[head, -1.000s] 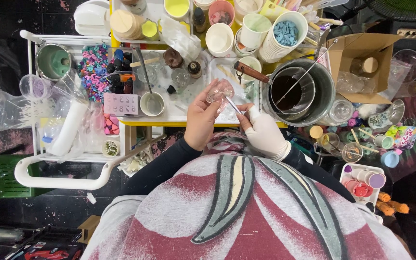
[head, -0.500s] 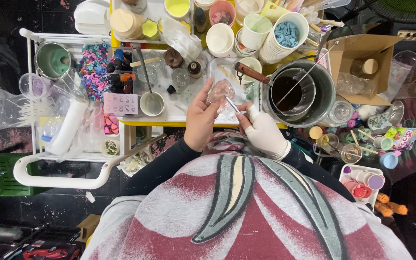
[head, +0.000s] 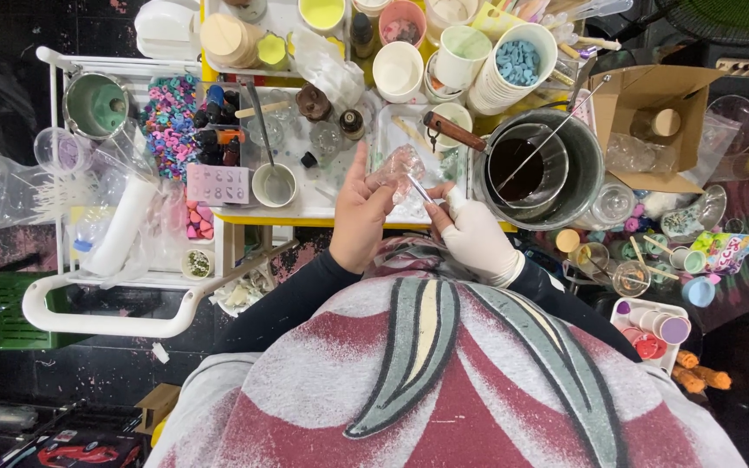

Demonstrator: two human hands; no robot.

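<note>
Head camera, looking straight down: nearest is a poncho in dark red and grey, with black sleeves reaching out of it toward the table.

Above that, the two hands meet at the table's near edge. The bare left hand is closed around a small clear glass, thumb and fingers gripping it and tilting it toward the other hand. The right hand, in a white glove, pinches a thin stick whose tip goes to the glass's mouth; whether it touches the inside I can't quite tell, as the glass is blurred. The glass sits in the air just over the table's yellow front edge, between both hands.

Just right of the hands stands a metal pot holding dark liquid, a long rod leaning across it. Left of the hands a small steel cup holds a spoon, beside a pink card.

Farther left, a white trolley carries a paper roll and a heap of coloured beads.

At the far edge are a stack of white cups filled with blue pieces, and right of it an open cardboard box.
</note>
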